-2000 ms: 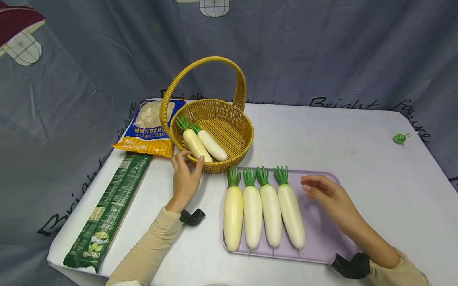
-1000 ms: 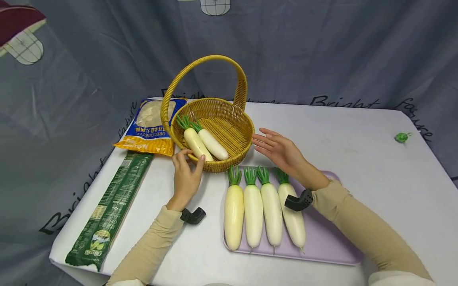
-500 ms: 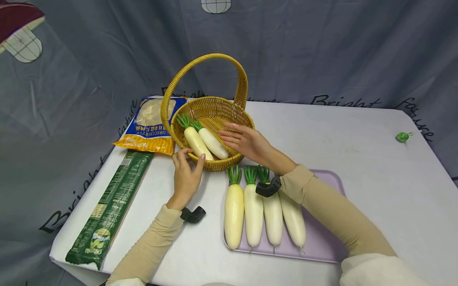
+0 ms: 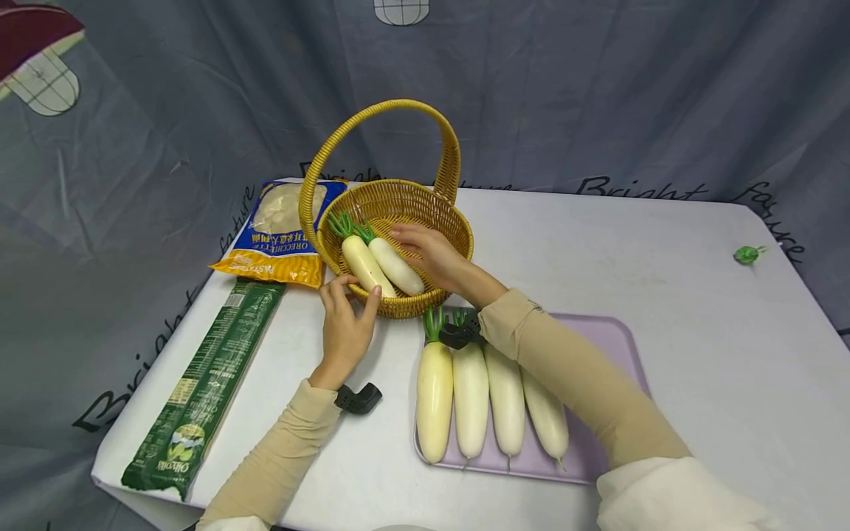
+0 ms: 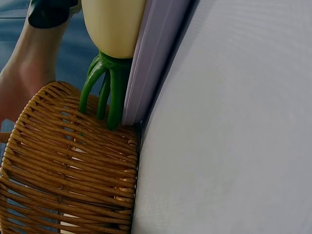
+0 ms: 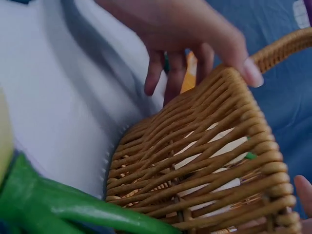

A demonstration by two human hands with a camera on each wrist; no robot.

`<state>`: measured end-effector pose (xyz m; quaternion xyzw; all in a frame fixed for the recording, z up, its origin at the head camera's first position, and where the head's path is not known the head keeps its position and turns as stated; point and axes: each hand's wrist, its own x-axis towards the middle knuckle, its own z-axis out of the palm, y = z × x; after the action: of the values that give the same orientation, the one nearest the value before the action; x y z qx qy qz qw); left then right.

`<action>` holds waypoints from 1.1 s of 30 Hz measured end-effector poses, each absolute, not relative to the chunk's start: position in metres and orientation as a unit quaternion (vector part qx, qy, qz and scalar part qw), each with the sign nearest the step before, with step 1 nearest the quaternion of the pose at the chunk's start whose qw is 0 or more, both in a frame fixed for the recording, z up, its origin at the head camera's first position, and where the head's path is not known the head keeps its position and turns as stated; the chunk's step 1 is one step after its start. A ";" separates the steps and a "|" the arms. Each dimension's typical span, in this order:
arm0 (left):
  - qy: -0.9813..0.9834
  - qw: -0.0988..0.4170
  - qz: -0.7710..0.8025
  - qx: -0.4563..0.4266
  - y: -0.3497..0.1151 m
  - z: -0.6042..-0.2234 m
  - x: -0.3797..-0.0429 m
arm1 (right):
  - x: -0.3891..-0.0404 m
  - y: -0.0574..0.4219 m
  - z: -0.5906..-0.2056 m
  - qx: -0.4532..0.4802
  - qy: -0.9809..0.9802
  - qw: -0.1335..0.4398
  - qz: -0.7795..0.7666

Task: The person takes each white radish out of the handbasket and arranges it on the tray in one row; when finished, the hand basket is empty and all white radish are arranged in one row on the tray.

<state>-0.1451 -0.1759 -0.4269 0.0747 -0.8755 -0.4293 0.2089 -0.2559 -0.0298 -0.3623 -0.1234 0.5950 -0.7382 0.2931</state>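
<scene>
My left hand [image 4: 347, 328] holds the near-left rim of a wicker basket [image 4: 458, 228] in the head view. Its thumb lies at the rim, and its other fingers are against the outer wall in the right wrist view. Two small white radishes [image 4: 395, 267] with green tops lie side by side in the basket. My right hand [image 4: 434, 258] reaches inside over the basket's right part, fingers extended beside the right-hand radish; whether they touch it cannot be told. Several larger white radishes [image 4: 434, 402] lie in a row on a lilac tray [image 4: 598, 346], partly hidden by my right forearm.
A blue and orange pasta bag [image 4: 285, 236] lies left of the basket. Below it is a long green packet [image 4: 206, 391]. A small green object [image 4: 747, 255] sits far right on the white table [image 4: 664, 280]. The basket's tall handle [image 4: 398, 107] arches above it.
My right hand has moved left from above the tray, across the basket's right rim, and into the basket. The left hand, basket and radishes have stayed in place.
</scene>
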 end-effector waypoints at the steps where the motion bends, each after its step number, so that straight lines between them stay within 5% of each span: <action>1: -0.876 0.208 -0.429 0.075 -0.177 -0.427 -0.145 | -0.257 -0.033 -0.363 -0.122 0.608 0.288 -0.730; 18: -0.879 0.201 -0.425 0.080 -0.177 -0.426 -0.144 | -0.268 -0.045 -0.369 0.021 0.745 0.352 -0.567; 33: -0.878 0.199 -0.428 0.077 -0.177 -0.425 -0.144 | -0.267 -0.044 -0.370 0.016 0.760 0.379 -0.527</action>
<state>-0.1439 -0.1770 -0.4253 0.0771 -0.8782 -0.4280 0.1989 -0.2668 -0.0439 -0.3697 0.0163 0.7602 -0.5271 0.3794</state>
